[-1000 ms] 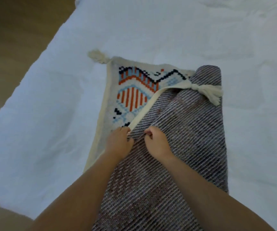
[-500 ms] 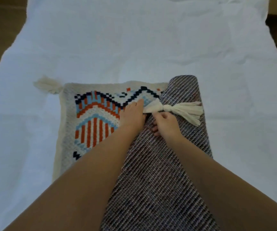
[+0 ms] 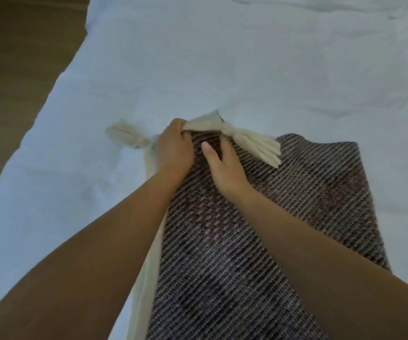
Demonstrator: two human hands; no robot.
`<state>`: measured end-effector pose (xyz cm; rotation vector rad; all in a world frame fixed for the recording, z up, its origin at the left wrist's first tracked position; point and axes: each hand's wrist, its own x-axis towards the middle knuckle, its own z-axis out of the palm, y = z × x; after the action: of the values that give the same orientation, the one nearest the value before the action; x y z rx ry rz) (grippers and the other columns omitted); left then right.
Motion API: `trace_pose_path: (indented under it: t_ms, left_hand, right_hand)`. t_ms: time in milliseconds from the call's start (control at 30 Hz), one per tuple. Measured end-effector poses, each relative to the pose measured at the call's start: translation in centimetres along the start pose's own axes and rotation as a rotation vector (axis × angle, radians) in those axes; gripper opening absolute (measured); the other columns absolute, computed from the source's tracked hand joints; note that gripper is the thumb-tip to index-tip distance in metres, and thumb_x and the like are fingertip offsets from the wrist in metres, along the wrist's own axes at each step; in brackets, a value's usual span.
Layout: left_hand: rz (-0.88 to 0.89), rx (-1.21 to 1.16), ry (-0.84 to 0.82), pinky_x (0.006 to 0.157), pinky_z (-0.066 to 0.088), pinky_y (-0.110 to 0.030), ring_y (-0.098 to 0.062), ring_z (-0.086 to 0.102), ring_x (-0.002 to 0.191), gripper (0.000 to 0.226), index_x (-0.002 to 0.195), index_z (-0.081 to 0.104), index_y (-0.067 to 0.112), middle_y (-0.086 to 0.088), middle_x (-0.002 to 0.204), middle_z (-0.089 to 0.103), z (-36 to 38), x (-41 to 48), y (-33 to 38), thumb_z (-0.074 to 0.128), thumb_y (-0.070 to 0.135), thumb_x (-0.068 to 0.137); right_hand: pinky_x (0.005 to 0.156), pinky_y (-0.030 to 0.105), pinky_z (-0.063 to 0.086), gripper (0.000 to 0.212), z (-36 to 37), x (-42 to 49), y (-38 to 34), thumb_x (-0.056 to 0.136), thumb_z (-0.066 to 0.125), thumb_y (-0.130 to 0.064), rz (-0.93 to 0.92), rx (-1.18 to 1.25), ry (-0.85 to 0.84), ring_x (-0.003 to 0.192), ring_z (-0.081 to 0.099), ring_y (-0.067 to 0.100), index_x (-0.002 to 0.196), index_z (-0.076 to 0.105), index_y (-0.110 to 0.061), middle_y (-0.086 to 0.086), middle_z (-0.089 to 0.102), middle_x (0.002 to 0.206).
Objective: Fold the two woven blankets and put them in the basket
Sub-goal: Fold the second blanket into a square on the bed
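A woven blanket (image 3: 259, 231) lies folded lengthwise on the bed, its dark striped underside facing up and a cream border along its left edge. My left hand (image 3: 173, 148) pinches the blanket's far cream edge beside the right tassel (image 3: 254, 146). My right hand (image 3: 222, 165) rests on the dark weave just below that tassel, fingers pressing the fabric near the corner. A second tassel (image 3: 126, 136) sticks out to the left of my left hand. The coloured pattern is covered. No second blanket or basket is in view.
The white bed sheet (image 3: 247, 57) stretches far beyond and to both sides of the blanket. Brown floor (image 3: 21, 57) runs along the bed's left edge.
Both hands carried the flap's cream edge and tassel up and left to the far-left corner. The orange and blue pattern is now covered by the dark underside.
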<state>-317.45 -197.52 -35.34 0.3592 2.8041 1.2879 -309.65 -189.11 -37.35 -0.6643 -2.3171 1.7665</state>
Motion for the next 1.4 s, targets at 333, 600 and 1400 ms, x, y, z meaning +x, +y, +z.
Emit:
trace_pose_path:
  t_ms: [333,600,1400]
  left_hand:
    - [-0.4,0.097,-0.224,0.072,0.044,-0.03,-0.024,0.059,0.089,0.025,0.088,0.064,0.011,-0.006,0.09,0.064,-3.8,3.3,-14.8,0.047,0.028,0.094]
    - [-0.562,-0.521,-0.307,0.091,0.034,-0.026,-0.024,0.039,0.13,0.069,0.145,0.022,0.016,-0.006,0.146,0.035,-3.3,8.0,-12.2,0.059,0.033,0.089]
    - [-0.77,-0.747,-0.142,0.079,0.051,-0.027,-0.014,0.061,0.088,0.021,0.09,0.055,0.01,-0.006,0.097,0.061,-5.8,4.4,-15.6,0.045,0.028,0.094]
  right_hand:
    - [0.111,0.053,-0.013,0.069,13.6,4.7,3.6,0.088,0.015,-0.067,0.025,-0.775,-0.337,0.145,-0.011,0.019,0.146,-0.005,-0.036,-0.007,-0.005,0.158]
    - [0.113,0.052,-0.006,0.068,14.8,4.2,5.2,0.092,0.03,-0.052,-0.058,-0.932,-0.133,0.145,-0.005,0.026,0.148,-0.003,-0.029,0.001,-0.002,0.159]
    - [0.114,0.039,-0.01,0.07,15.8,1.2,3.5,0.095,0.031,-0.044,-0.214,-1.002,-0.334,0.145,-0.012,0.021,0.147,-0.009,-0.021,0.002,-0.009,0.158]
